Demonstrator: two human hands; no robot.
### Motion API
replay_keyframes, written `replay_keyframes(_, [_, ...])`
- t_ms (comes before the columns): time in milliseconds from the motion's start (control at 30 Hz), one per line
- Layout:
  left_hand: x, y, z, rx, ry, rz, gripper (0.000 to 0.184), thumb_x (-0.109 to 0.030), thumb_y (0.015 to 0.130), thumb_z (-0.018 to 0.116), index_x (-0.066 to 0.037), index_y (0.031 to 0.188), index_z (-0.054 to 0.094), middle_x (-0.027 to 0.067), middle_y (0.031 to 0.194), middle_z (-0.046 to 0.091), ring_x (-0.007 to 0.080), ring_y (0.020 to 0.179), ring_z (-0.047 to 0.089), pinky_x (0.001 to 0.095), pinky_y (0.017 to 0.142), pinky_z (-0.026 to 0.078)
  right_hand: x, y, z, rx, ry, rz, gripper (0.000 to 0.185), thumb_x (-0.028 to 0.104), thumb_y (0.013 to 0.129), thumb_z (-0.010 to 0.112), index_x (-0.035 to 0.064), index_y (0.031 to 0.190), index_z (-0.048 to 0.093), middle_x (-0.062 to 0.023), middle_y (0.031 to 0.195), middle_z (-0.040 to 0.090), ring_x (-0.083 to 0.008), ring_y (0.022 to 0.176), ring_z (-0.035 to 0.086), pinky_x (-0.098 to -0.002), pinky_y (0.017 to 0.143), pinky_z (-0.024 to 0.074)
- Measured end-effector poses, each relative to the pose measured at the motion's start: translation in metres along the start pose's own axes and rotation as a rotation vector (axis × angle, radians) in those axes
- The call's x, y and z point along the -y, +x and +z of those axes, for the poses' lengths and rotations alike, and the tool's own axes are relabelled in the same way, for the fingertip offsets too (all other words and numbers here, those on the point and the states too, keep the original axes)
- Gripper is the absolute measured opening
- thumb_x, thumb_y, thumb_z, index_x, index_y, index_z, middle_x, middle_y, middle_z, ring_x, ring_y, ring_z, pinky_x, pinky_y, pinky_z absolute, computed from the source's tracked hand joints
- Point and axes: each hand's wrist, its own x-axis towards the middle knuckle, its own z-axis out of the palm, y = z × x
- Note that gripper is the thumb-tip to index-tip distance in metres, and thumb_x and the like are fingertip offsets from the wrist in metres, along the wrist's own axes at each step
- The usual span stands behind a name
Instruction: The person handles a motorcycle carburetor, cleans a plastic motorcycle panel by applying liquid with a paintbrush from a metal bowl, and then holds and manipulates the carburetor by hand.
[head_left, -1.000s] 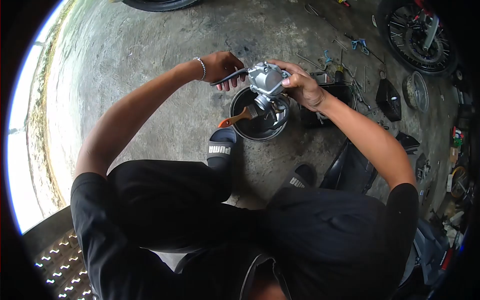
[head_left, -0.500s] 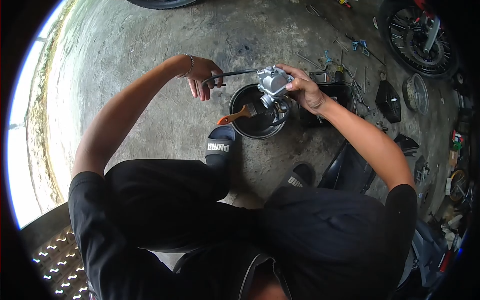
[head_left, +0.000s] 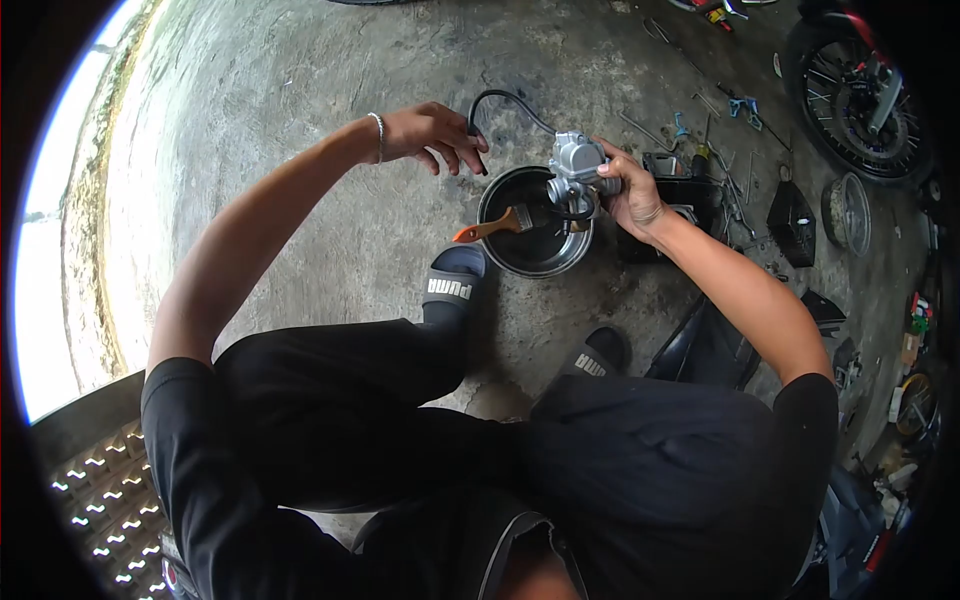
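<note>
Carburetor [head_left: 578, 158], silvery and compact, is in the right hand [head_left: 630, 195], whose fingers are closed around its side, the thumb pressed on the face toward the camera. It is held up over the dark round bowl [head_left: 537, 271], its lower part overlapping the bowl's opening in this view.

The fingers of the left hand [head_left: 432, 135] are loosely bent and parted, with the black hose [head_left: 512, 95] running against their tips; whether they pinch it, I cannot tell. That hose arches from the carburetor's upper side across to the left hand, its free end pointing down.

A brush [head_left: 492, 227] leans across the bowl's rim, bristles inside and orange-tipped handle sticking out to the left. Two dark sandals, the left one [head_left: 457, 287] and the right one [head_left: 600, 353], stand on the concrete floor [head_left: 340, 230] on the person's side of the bowl.

To the right of the right hand lie a screwdriver [head_left: 701, 158] and other tools, then a black open box [head_left: 791, 225]. A spoked wheel [head_left: 797, 85] stands at the upper right.
</note>
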Motion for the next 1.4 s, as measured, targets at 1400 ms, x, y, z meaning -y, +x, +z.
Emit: replay_keyframes(1400, [0.077, 0.096, 0.062, -0.075, 0.919, 0.105, 0.009, -0.012, 0.079, 0.066, -0.005, 0.081, 0.070, 0.0076, 0.074, 0.070, 0.0203, 0.057, 0.062, 0.0318, 0.054, 0.052, 0.014, -0.043, 0.048, 0.160, -0.963, -0.525, 0.066, 0.015, 0.058, 0.076, 0.0045, 0.120, 0.055, -0.0084, 0.104, 0.064, -0.0214, 0.086, 0.060, -0.0334, 0.082, 0.0486])
